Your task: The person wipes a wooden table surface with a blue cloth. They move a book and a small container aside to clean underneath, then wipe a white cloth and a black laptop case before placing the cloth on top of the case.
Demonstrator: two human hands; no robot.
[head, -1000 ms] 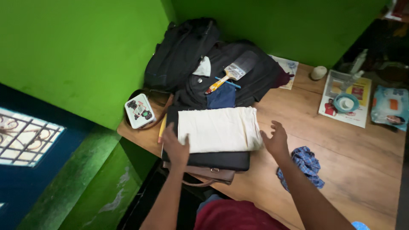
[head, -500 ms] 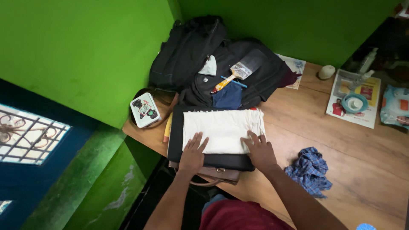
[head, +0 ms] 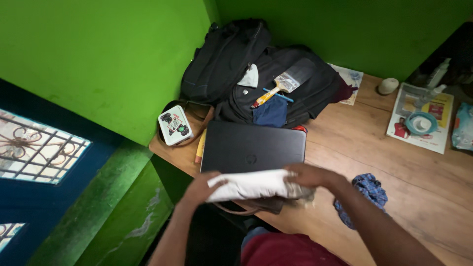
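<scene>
both the left hand [head: 199,187] and right hand [head: 308,176] pinch the ends of a soft, light, folded white cloth [head: 253,184] at lower centre, above a closed black laptop [head: 251,148].

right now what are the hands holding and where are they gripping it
Both hold a folded white cloth above the closed black laptop: the left hand grips its left end, the right hand its right end, fingers wrapped over the edge.

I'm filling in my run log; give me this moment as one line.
left hand: holds white cloth | right hand: holds cloth's other end | cloth: lifted above closed black laptop | blue rag: on table
</scene>
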